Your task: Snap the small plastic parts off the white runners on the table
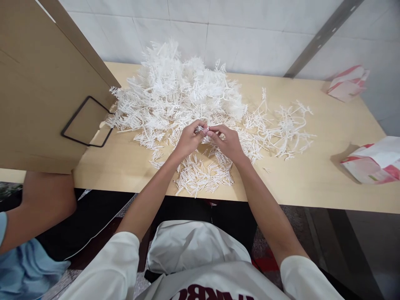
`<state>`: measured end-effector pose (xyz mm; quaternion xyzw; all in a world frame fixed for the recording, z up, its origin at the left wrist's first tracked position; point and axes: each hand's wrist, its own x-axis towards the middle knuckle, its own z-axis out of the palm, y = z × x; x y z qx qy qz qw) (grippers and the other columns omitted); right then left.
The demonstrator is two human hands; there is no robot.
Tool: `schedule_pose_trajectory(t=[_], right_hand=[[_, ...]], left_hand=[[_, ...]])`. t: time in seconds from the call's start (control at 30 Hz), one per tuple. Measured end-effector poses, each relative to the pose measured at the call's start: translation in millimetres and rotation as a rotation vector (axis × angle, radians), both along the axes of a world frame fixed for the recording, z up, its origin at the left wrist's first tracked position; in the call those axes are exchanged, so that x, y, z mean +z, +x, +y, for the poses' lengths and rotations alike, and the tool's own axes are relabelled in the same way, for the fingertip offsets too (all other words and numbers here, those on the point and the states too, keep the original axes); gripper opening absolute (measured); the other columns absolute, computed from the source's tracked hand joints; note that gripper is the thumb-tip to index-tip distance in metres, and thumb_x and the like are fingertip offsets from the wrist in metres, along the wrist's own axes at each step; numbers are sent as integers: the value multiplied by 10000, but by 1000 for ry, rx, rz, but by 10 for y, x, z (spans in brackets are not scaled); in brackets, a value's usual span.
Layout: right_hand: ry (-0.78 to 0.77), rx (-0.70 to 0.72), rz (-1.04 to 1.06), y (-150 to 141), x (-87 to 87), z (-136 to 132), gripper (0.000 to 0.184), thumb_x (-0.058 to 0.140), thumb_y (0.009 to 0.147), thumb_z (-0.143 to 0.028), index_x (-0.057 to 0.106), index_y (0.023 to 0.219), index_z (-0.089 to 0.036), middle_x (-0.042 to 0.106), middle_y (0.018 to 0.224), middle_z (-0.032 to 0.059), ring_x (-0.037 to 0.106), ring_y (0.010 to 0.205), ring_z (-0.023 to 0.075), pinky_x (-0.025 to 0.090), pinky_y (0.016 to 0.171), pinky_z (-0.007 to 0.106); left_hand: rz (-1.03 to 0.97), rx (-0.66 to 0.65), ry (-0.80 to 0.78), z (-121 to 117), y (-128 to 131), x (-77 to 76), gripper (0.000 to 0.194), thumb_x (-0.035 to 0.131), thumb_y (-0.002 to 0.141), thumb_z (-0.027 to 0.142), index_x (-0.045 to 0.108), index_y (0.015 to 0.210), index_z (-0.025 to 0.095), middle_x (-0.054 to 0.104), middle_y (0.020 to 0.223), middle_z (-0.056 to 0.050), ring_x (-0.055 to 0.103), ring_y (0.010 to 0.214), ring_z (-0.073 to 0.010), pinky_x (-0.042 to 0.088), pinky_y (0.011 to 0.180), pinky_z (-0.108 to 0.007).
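In the middle of the table my left hand [189, 137] and my right hand [228, 142] meet fingertip to fingertip. Both are closed in a pinch on a small white branched plastic piece [199, 129], mostly hidden by the fingers. Behind them rises a large heap of white branched plastic pieces [184, 87] with many fine prongs. Below the hands, nearer the table's front edge, lies a spread of short loose white sticks [204, 177]. To the right of my right hand sit bare, curved white stems [286, 129], tangled together.
At left a cardboard panel [53, 96] stands on the table with a black wire frame [75, 135] at its base. A co-worker's arm [46, 204] shows below it. Two red-and-white paper packets [348, 83] stand at right. A tiled wall [250, 37] closes the back.
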<state>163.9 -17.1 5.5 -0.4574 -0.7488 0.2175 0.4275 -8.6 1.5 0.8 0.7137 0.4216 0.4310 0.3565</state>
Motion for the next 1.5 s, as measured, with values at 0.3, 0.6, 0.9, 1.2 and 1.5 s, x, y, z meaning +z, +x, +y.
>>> schedule_pose_trajectory(t=[0.3, 0.6, 0.9, 1.2, 1.5], right_hand=[[0, -19, -191, 30, 22, 10, 145, 580, 879, -307, 691, 908, -218, 705, 825, 20, 604, 739, 147, 447, 706, 285], [26, -116, -491, -12, -47, -20, 68, 577, 737, -185, 611, 683, -207, 612, 676, 11, 520, 668, 150, 344, 583, 275], [16, -11, 27, -34, -26, 5, 274, 472, 947, -386, 685, 994, -221, 713, 954, 45, 643, 867, 164, 510, 779, 322], [30, -76, 171, -74, 19, -32, 202, 630, 871, -427, 709, 910, -245, 744, 895, 5, 666, 757, 126, 548, 742, 290], [-147, 44, 295, -45, -46, -23, 274, 656, 832, -503, 604, 871, -236, 691, 795, -25, 672, 710, 117, 547, 682, 268]], left_hand=[[2, -43, -64, -21, 28, 6, 63, 539, 874, 255, 547, 853, 196, 620, 827, -8, 552, 756, -130, 440, 717, -271], [518, 5, 206, -123, 68, 30, 172, 449, 793, 65, 552, 852, 189, 659, 870, -44, 577, 864, -198, 371, 847, -372], [-49, 127, 87, -46, 27, 61, 312, 566, 888, 511, 567, 1061, 252, 637, 1059, -26, 544, 826, -135, 406, 721, -270], [-199, -5, -179, 32, -9, 22, 421, 728, 728, 567, 608, 913, 208, 526, 693, 26, 428, 601, -91, 337, 577, -239], [-127, -93, -109, 16, -15, 57, 409, 647, 793, 583, 580, 770, 180, 533, 678, 10, 472, 653, -120, 379, 641, -262]])
